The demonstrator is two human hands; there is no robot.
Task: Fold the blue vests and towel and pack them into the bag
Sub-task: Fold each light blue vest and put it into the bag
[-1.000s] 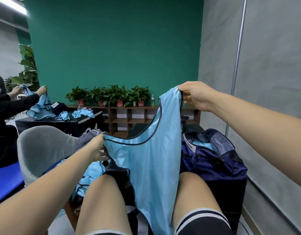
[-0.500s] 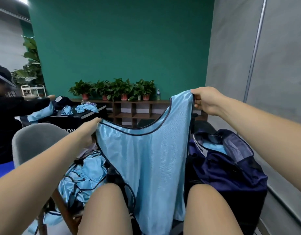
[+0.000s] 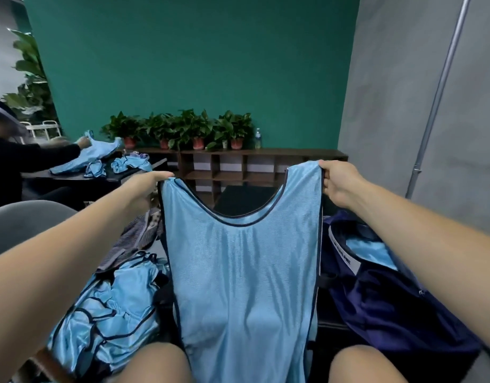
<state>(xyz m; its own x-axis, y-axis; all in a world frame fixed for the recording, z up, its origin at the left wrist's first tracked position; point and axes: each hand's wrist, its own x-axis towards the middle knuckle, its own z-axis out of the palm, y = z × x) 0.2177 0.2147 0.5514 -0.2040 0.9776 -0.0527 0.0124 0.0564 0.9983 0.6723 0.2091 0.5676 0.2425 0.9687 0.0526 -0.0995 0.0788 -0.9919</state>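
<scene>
The left hand is now holding level with the right hand. It has risen since half a second ago, so the one blue vest is hanging flat and square between the two hands instead of slanting. Each hand is pinching one shoulder strap, fingers closed over its edge. Below the left hand one heap of vests is lying, with one striped towel just beyond it. Below the right hand one navy bag is gaping open, with blue cloth showing inside.
</scene>
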